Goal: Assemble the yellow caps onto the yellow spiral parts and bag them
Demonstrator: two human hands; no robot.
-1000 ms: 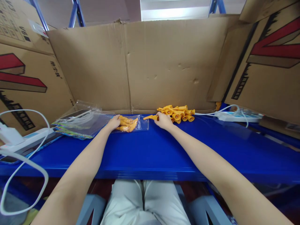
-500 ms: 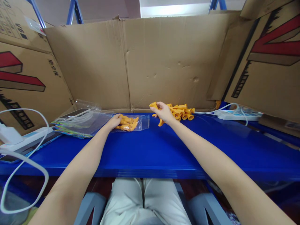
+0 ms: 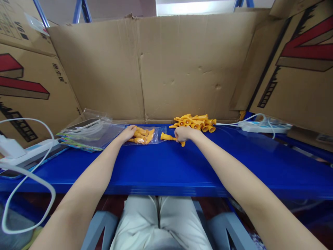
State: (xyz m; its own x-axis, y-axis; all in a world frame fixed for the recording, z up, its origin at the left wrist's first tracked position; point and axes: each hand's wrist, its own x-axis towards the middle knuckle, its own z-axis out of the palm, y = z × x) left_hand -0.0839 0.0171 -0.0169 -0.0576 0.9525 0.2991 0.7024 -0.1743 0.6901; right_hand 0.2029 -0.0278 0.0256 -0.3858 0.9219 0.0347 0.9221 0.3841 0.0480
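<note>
My right hand [image 3: 183, 133] is closed round an orange plastic horn-shaped piece [image 3: 167, 136]. Its flared end points left toward the bag, and a curved tip shows below my fingers. At the left end of a clear plastic bag [image 3: 159, 134], my left hand [image 3: 128, 133] pinches the edge; the fingertips are partly hidden. Inside that bag lie several like orange pieces [image 3: 142, 136]. Just behind my right hand is a pile of loose orange pieces [image 3: 199, 122], many with their hollow flared ends facing me.
Flat clear bags with colourful edges [image 3: 91, 135] are stacked at the left on the blue table [image 3: 166, 166]. Power strips stand left [image 3: 28, 154] and right [image 3: 262, 127], with white cables. Cardboard walls [image 3: 187, 69] enclose the back and sides.
My right hand has come down and nearer from the pile, turning the orange piece so its flared end points left toward the bag. My left hand stays at the bag.
</note>
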